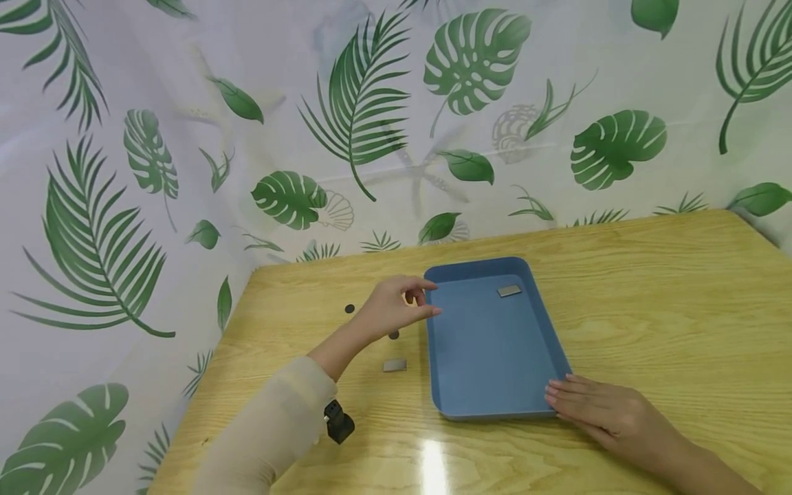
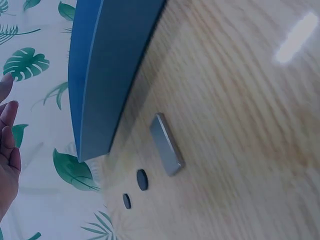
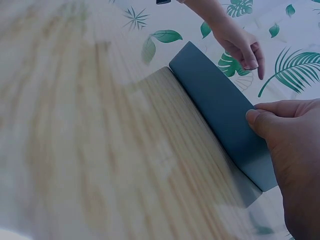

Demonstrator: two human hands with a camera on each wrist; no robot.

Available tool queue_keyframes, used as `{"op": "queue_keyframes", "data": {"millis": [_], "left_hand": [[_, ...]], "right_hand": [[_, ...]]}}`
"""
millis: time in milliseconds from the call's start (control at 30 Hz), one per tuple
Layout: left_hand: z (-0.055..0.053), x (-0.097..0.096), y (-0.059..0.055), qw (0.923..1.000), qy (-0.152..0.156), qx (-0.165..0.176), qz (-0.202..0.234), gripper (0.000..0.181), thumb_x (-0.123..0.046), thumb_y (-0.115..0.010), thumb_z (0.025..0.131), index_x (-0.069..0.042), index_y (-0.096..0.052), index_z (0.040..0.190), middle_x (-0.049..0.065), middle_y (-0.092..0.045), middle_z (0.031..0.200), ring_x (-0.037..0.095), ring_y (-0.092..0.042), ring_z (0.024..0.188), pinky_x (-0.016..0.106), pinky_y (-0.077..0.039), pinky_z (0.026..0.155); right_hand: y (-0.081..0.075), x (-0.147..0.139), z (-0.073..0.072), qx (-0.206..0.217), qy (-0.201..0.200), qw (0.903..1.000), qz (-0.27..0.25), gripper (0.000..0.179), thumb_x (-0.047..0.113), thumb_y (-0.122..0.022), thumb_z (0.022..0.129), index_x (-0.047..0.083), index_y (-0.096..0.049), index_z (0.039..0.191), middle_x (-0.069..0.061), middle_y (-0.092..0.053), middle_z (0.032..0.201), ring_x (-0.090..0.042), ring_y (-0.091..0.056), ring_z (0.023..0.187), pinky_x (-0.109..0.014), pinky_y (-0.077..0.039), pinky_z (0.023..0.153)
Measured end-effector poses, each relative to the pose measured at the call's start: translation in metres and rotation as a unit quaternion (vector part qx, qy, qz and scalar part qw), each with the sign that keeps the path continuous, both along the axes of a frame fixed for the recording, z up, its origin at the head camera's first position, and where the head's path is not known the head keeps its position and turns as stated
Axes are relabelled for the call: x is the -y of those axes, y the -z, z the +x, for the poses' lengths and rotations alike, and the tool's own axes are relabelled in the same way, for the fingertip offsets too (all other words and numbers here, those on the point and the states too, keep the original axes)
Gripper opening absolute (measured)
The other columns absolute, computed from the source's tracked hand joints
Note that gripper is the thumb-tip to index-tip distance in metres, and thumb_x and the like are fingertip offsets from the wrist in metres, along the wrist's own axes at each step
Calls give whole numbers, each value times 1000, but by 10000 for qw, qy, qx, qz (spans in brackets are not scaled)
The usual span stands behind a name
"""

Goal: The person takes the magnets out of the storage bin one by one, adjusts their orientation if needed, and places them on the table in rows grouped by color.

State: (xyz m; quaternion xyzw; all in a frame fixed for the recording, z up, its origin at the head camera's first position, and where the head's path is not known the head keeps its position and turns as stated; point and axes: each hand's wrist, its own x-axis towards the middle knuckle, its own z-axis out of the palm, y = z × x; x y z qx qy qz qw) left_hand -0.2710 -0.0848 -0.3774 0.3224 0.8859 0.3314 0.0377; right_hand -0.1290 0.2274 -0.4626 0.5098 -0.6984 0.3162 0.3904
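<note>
A big white curtain [image 1: 185,103] with green leaves hangs behind everything. In front of it is a wooden table [image 1: 650,295], light yellow with wavy lines in it. On the table sits a blue tray [image 1: 489,357] with low walls. The right hand [image 1: 603,409] lies flat on the table at the near right corner of the tray, and its straight fingers touch the tray's wall; in the right wrist view the thumb presses against the outside of that wall. It does not grip anything. The left hand [image 1: 392,306] hangs in the air over the tray's far left corner, just at the rim. Its fingers are loosely bent, with the thumb and the fingertips close together, and I cannot tell if something tiny is pinched between them. A long pale sleeve [image 1: 272,426] covers the left arm, with a small black camera [image 1: 338,421] strapped under the wrist. Inside the tray, near the far wall, lies one little grey metal bar [image 1: 509,291]. A second grey bar [image 1: 394,365] lies on the table just left of the tray. Two small dark round discs lie on the table too, one [image 1: 349,309] left of the left hand and one [image 1: 393,335] just below it.
</note>
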Motion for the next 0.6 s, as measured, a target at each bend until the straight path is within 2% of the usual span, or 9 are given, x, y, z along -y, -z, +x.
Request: {"op": "queue_keyframes", "data": {"millis": [133, 400, 600], "left_hand": [[-3, -9, -7, 9997, 12, 144, 203, 38, -29, -72, 85, -13, -66, 119, -7, -63, 79, 12, -50, 78, 25, -42, 69], [-9, -26, -20, 9953, -213, 285, 898, 38, -28, -72, 85, -14, -66, 119, -3, -64, 81, 12, -53, 78, 25, -44, 67], [-17, -43, -22, 9944, -281, 269, 980, 41, -30, -72, 85, -14, -64, 122, -3, -65, 84, 11, -52, 82, 23, -44, 71]], "right_hand": [[1, 0, 0, -18, 11, 10000, 3, 27, 16, -54, 97, -3, -73, 99, -14, -71, 101, -13, -55, 119, -22, -39, 101], [2, -1, -2, -53, 97, 9999, 36, 28, 17, -53, 98, -3, -73, 98, -14, -71, 100, -12, -55, 119, -21, -40, 99], [4, -2, -1, -76, 103, 9999, 14, 28, 17, -54, 97, -3, -73, 98, -14, -71, 99, -12, -56, 118, -21, -40, 99]]}}
